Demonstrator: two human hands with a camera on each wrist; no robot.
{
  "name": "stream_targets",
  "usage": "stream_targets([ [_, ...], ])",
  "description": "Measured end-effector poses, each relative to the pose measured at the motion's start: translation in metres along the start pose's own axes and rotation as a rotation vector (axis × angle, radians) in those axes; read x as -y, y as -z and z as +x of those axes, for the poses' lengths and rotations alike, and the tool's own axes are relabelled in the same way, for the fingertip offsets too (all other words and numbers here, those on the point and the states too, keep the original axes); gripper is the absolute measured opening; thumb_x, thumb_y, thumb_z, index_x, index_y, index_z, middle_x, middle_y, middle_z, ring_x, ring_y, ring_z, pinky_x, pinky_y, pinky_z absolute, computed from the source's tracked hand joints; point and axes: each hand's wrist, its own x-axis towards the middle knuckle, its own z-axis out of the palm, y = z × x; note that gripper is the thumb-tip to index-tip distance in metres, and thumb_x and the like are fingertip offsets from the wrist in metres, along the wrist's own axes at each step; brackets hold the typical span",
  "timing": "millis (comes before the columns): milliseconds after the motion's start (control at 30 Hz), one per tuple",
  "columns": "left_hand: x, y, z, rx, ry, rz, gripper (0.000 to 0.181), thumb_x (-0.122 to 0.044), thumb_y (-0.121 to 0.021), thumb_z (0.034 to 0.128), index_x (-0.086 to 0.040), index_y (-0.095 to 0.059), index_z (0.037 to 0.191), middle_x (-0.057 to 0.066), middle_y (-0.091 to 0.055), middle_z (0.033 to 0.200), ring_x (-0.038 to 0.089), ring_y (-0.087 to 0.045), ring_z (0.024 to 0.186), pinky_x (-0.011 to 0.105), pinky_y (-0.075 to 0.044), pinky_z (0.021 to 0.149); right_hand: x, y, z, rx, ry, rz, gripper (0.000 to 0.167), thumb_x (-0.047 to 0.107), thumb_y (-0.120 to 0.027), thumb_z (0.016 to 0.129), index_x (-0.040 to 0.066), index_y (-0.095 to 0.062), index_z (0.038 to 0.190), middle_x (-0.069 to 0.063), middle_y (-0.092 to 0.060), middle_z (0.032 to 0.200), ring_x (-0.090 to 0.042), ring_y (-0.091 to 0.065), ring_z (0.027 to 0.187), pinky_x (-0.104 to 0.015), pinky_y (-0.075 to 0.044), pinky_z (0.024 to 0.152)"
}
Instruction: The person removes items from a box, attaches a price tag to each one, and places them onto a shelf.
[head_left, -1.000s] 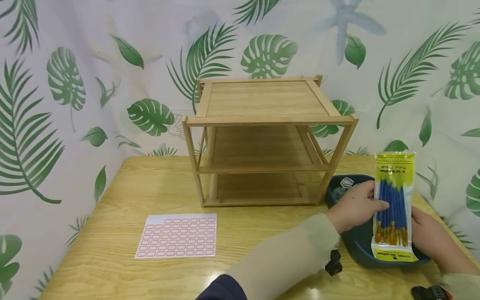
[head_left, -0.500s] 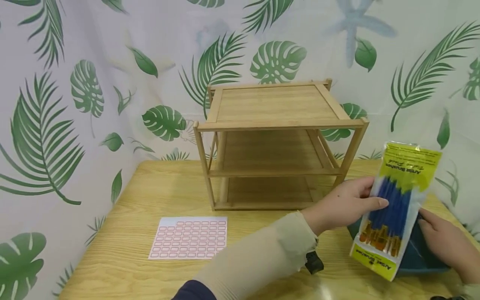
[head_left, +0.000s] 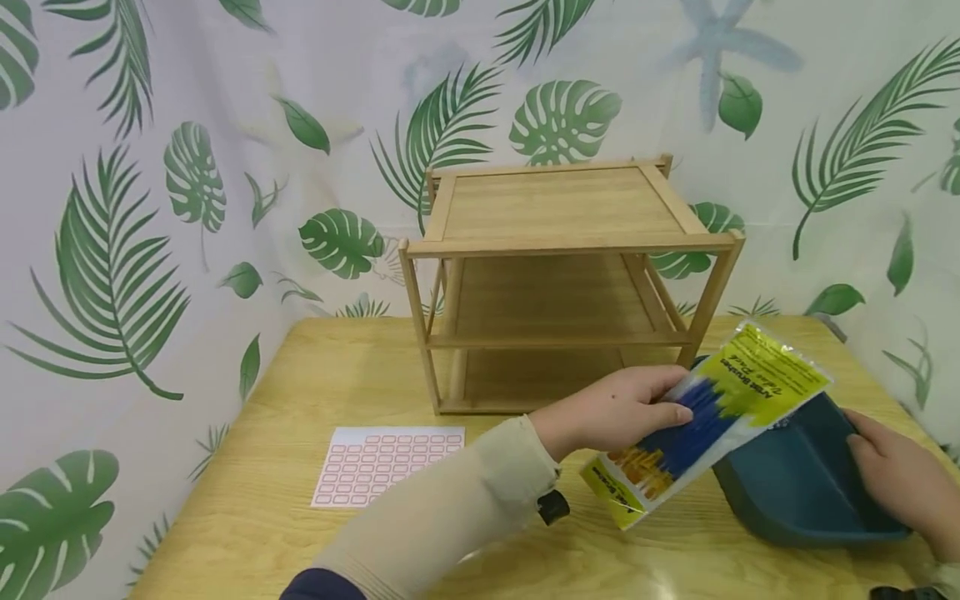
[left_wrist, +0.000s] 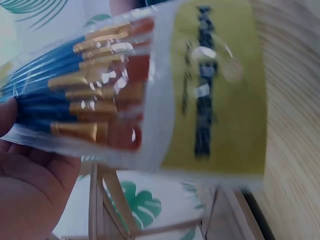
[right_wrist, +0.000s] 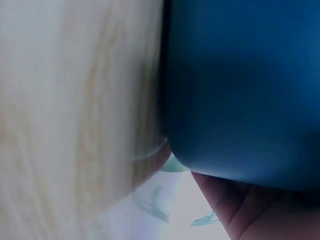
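In the head view my left hand (head_left: 611,410) pinches a clear and yellow packet of blue-handled brushes (head_left: 697,421), thumb on its front. The packet is tilted, over the table at the left edge of a dark blue basin (head_left: 795,475). My right hand (head_left: 896,475) grips the basin's right rim. The left wrist view has the packet (left_wrist: 215,90) up close, with the hand (left_wrist: 35,185) at its blue handles. In the right wrist view the basin's side (right_wrist: 240,90) fills the right, the hand (right_wrist: 265,210) under its edge.
A three-level wooden rack (head_left: 562,208) stands at the back middle of the wooden table (head_left: 337,367). A sheet of red-outlined labels (head_left: 375,458) lies front left of it, partly behind my left sleeve. A leaf-patterned cloth hangs behind.
My left hand has carried the packet leftward off the basin, and the packet has tilted from upright. My right hand, behind the packet earlier, now shows on the basin's rim. The head view has shifted slightly.
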Motion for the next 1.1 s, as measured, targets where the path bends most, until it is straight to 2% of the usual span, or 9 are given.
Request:
stream_targets([
  [100,0.008,0.01,-0.008,0.006,0.002,0.085,0.021,-0.026,-0.051,0.1078,-0.022,-0.056,0.128,-0.011,-0.063,0.099,0.003,-0.065,0.081,0.018,-0.052,0.071,0.001,0.002,0.003,-0.016,0.014,0.007,0.055,0.018,-0.025,0.111,-0.021,-0.017,0.148,-0.052,-0.028,0.137,-0.069,-0.034,0.117,-0.074,-0.034,0.089],
  [267,0.026,0.017,-0.018,0.052,0.006,0.211,0.031,-0.029,-0.048,0.109,-0.019,-0.054,0.137,-0.011,-0.062,0.104,0.002,-0.06,0.09,0.017,-0.047,0.08,-0.005,-0.001,0.0,-0.053,0.025,0.034,0.054,0.018,-0.024,0.11,-0.019,-0.018,0.149,-0.051,-0.025,0.14,-0.07,-0.031,0.119,-0.075,-0.032,0.09],
  [400,0.042,0.02,-0.025,0.074,0.03,0.306,0.038,-0.03,-0.048,0.109,-0.017,-0.052,0.144,-0.009,-0.062,0.124,0.001,-0.057,0.108,0.02,-0.045,0.091,-0.006,0.0,0.002,-0.078,0.038,0.036,0.053,0.017,-0.022,0.11,-0.019,-0.019,0.149,-0.051,-0.027,0.139,-0.07,-0.032,0.118,-0.075,-0.031,0.09],
  [467,0.05,0.021,-0.028,0.093,0.044,0.349,0.033,-0.03,-0.048,0.1089,-0.017,-0.057,0.138,-0.004,-0.063,0.12,0.004,-0.058,0.103,0.023,-0.046,0.088,-0.005,0.0,0.002,-0.058,0.04,0.04,0.054,0.018,-0.022,0.111,-0.02,-0.016,0.149,-0.052,-0.025,0.14,-0.071,-0.03,0.119,-0.075,-0.031,0.09],
  [533,0.057,0.021,-0.031,0.096,0.066,0.384,0.032,-0.03,-0.05,0.1083,-0.017,-0.058,0.137,-0.005,-0.063,0.121,0.003,-0.057,0.105,0.024,-0.046,0.09,-0.004,-0.001,0.002,-0.032,0.037,0.046,0.055,0.019,-0.022,0.111,-0.019,-0.014,0.15,-0.052,-0.022,0.142,-0.071,-0.029,0.12,-0.075,-0.03,0.09],
  [633,0.067,0.021,-0.032,0.093,0.086,0.418,0.028,-0.029,-0.052,0.1075,-0.017,-0.061,0.132,-0.006,-0.063,0.112,0.005,-0.057,0.098,0.025,-0.047,0.085,-0.002,0.0,0.002,-0.018,0.028,0.04,0.056,0.019,-0.021,0.111,-0.019,-0.013,0.15,-0.052,-0.021,0.142,-0.071,-0.029,0.12,-0.075,-0.031,0.09],
  [700,0.073,0.021,-0.033,0.084,0.106,0.445,0.034,-0.029,-0.054,0.1068,-0.017,-0.058,0.139,-0.009,-0.062,0.122,0.003,-0.056,0.108,0.025,-0.047,0.091,-0.001,0.001,0.001,-0.021,0.024,0.038,0.055,0.019,-0.021,0.111,-0.019,-0.013,0.15,-0.052,-0.022,0.142,-0.07,-0.029,0.12,-0.075,-0.031,0.09],
  [900,0.091,0.018,-0.036,0.094,0.155,0.524,0.044,-0.032,-0.055,0.1057,-0.018,-0.054,0.147,-0.006,-0.055,0.143,0.009,-0.049,0.132,0.03,-0.041,0.108,-0.003,0.001,0.002,-0.004,0.027,0.04,0.057,0.02,-0.02,0.111,-0.021,-0.012,0.149,-0.052,-0.02,0.142,-0.071,-0.026,0.122,-0.075,-0.03,0.092],
  [1100,0.106,0.015,-0.037,0.103,0.173,0.515,0.029,-0.028,-0.058,0.1048,-0.019,-0.063,0.131,-0.008,-0.063,0.115,0.007,-0.057,0.101,0.03,-0.047,0.086,-0.003,0.0,0.002,-0.009,0.028,0.023,0.056,0.019,-0.021,0.111,-0.02,-0.013,0.149,-0.052,-0.023,0.141,-0.07,-0.028,0.121,-0.075,-0.031,0.092],
])
